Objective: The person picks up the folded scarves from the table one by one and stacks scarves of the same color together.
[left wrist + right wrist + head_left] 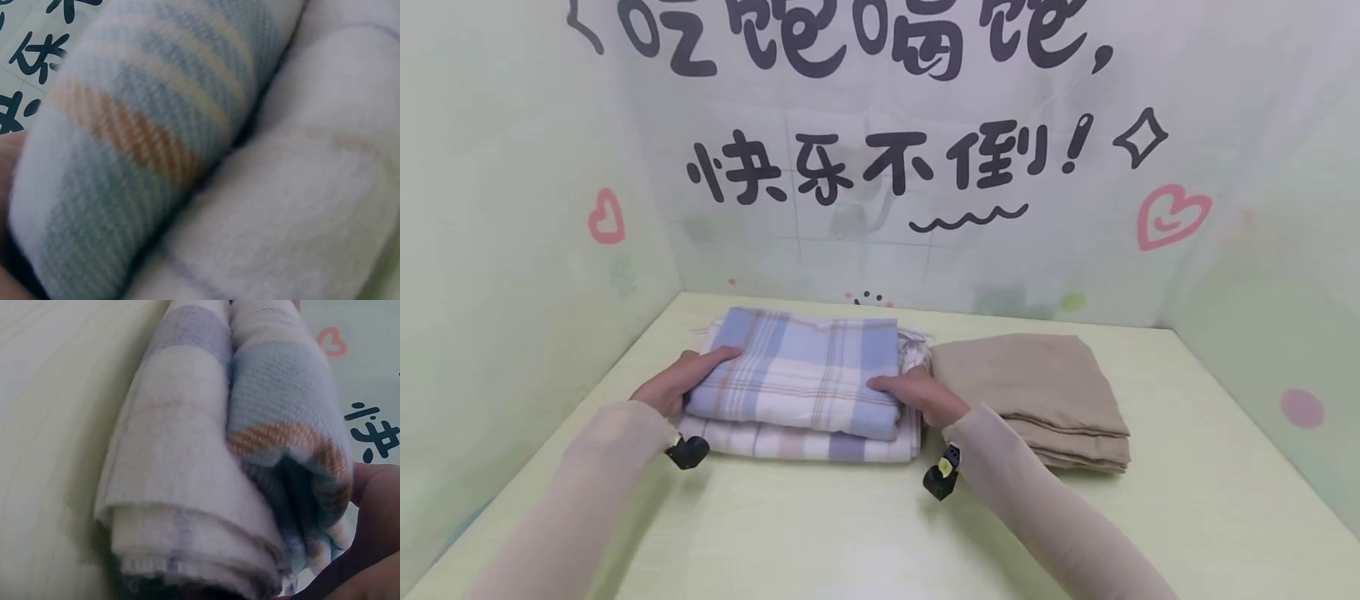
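Observation:
A folded blue-and-white plaid scarf (808,367) with thin orange lines lies over a folded white scarf (790,442) with purple and pink bands. My left hand (676,383) holds the blue scarf's left edge, thumb on top and fingers mostly hidden beneath. At the right edge, my right hand (923,395) grips the same scarf in a like way. In the right wrist view, the layered, fringed end of the white scarf (169,456) sits right against the blue scarf (287,406). The left wrist view shows the blue scarf's rounded fold (137,137) close along the white one.
A folded brown cloth (1037,379) in several layers lies right beside my right hand. Everything rests on a pale yellow table (820,533). Printed walls (865,267) enclose the table at the back and both sides. Each wrist wears a small black camera (688,452).

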Demonstrator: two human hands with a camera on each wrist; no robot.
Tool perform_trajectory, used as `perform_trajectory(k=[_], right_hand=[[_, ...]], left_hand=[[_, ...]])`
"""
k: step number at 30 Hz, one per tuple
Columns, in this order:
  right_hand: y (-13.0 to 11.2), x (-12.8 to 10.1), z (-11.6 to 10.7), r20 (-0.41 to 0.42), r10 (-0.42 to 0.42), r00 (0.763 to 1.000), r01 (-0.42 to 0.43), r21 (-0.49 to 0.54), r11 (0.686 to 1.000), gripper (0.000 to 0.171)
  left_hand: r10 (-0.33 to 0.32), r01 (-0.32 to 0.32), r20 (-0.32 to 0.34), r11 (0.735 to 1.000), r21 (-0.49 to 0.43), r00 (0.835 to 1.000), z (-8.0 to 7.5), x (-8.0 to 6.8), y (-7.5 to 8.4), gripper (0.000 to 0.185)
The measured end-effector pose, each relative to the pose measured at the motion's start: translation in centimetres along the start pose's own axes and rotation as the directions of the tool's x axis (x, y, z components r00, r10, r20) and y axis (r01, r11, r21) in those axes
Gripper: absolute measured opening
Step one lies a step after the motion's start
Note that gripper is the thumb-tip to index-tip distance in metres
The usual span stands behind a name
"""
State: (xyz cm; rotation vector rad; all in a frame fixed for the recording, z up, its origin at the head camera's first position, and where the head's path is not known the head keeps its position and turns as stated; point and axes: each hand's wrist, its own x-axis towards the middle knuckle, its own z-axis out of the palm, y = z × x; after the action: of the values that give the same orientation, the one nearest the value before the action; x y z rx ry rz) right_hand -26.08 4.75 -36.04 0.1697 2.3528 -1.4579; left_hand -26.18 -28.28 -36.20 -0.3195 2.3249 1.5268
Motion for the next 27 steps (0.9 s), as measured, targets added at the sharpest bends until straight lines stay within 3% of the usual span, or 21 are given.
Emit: perform_trajectory(k=[8,12,15,18,22,25,27], right_hand=[[0.6,0.1,0.0,0.034,-0.029,0.999,0.028,0.033,0.999,0.052],[0.7,0.2,-0.2,0.051,-0.046,0.998,0.044,0.037,0.998,0.047],[0.7,0.0,-0.6,0.1,-0.072,0.992,0.066,0.057,0.996,0.043],[0.7,-0.3,-1.6,0.172,-0.129,0.977,0.118,0.069,0.991,0.039],[-0.2,-1.5,-3.4,0.229,-0.215,0.949,0.22,0.005,0.976,0.043],[-1.2,-2.5,-5.3,0.224,-0.254,0.941,0.279,-0.088,0.956,0.053],[-1.8,-2.7,-6.7,0.204,-0.278,0.939,0.31,-0.147,0.939,0.058]], left_hand=[[-0.03,0.029,-0.024,0.999,-0.045,0.999,0.2,0.1,-0.5,0.089],[0.0,0.0,-0.02,1.0,0.012,1.0,0.0,-0.1,-0.5,0.085],[0.054,-0.05,-0.034,0.992,0.117,0.998,-0.1,-0.4,-0.2,0.085],[0.115,-0.088,-0.078,0.953,0.29,0.99,0.0,-0.8,0.7,0.094],[0.195,-0.102,-0.147,0.871,0.481,0.97,-0.3,-1.1,2.4,0.097],[0.242,-0.11,-0.19,0.844,0.526,0.951,-0.5,-1.0,3.9,0.092],[0.299,-0.133,-0.221,0.822,0.554,0.928,-0.3,-0.9,4.9,0.088]])
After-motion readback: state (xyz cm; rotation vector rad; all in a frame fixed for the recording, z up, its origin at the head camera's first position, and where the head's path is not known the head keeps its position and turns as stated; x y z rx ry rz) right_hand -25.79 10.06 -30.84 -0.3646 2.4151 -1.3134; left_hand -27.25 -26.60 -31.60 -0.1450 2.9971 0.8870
